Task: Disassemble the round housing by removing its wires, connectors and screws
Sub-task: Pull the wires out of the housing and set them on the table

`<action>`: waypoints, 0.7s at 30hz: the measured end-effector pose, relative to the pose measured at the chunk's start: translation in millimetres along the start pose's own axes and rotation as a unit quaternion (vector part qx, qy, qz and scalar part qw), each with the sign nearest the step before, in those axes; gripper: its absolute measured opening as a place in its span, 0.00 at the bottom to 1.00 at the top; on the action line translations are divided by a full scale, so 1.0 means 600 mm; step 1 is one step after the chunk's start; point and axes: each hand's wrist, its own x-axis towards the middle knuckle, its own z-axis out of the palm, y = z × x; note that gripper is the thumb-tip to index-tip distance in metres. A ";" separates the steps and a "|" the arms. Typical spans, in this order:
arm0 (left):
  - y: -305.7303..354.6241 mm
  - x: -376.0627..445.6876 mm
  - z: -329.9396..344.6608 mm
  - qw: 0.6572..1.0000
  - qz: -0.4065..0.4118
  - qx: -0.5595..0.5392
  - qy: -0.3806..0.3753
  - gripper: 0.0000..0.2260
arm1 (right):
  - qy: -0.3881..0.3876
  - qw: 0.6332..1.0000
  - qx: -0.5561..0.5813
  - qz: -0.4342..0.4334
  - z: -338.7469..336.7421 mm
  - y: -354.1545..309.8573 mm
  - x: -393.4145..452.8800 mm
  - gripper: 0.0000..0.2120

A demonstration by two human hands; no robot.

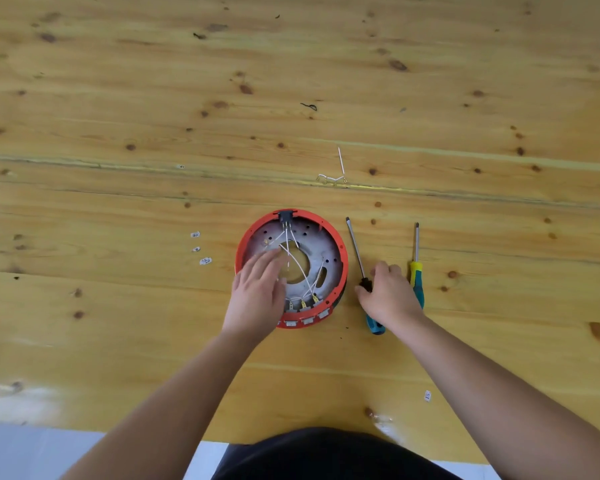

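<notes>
Head view: housing (329, 233), light rigid plastic, is steadied by the flat, released left hand (257, 292); thin wires (300, 268) look fragile; right hand (388, 294) grasps a screwdriver (359, 258).

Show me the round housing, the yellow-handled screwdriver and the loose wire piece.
round housing (340, 242): head view, on its red rim.
yellow-handled screwdriver (416, 271): head view, on its yellow grip.
loose wire piece (333, 178): head view, on its white strand.

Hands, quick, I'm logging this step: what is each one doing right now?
Left hand: open, fingers spread, resting on the round housing, holding nothing.
Right hand: closing on the black-and-blue screwdriver lying on the table; a full grip cannot be told.
</notes>
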 end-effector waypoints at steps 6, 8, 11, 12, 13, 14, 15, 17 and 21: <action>0.004 -0.027 0.020 1.000 -0.014 -0.010 -0.011 0.20 | -0.002 0.999 -0.037 0.037 0.027 0.001 -0.008 0.17; 0.007 -0.023 0.013 0.999 -0.026 -0.040 -0.011 0.20 | 0.002 0.999 -0.029 0.037 0.030 0.005 -0.006 0.16; 0.015 -0.010 -0.003 0.990 -0.067 -0.122 0.012 0.17 | -0.003 0.999 0.033 0.017 0.024 0.016 -0.001 0.12; 0.020 -0.006 -0.008 0.986 -0.079 -0.144 0.022 0.16 | 0.000 0.998 0.062 0.003 0.019 0.020 0.000 0.11; 0.026 -0.002 -0.013 0.983 -0.089 -0.160 0.033 0.14 | 0.006 0.996 0.092 -0.015 0.013 0.025 0.000 0.11; 0.032 0.002 -0.018 0.978 -0.098 -0.178 0.041 0.13 | 0.011 0.992 0.120 -0.037 0.007 0.029 -0.001 0.10; 0.040 0.007 -0.023 0.972 -0.112 -0.202 0.045 0.11 | 0.012 0.987 0.145 -0.064 -0.001 0.031 -0.003 0.11; 0.056 0.019 -0.035 0.946 -0.159 -0.278 0.038 0.09 | -0.006 0.977 0.174 -0.125 -0.016 0.032 -0.011 0.13; 0.071 0.042 -0.045 0.849 -0.246 -0.466 0.036 0.09 | -0.082 0.962 0.136 -0.224 -0.039 0.032 -0.022 0.17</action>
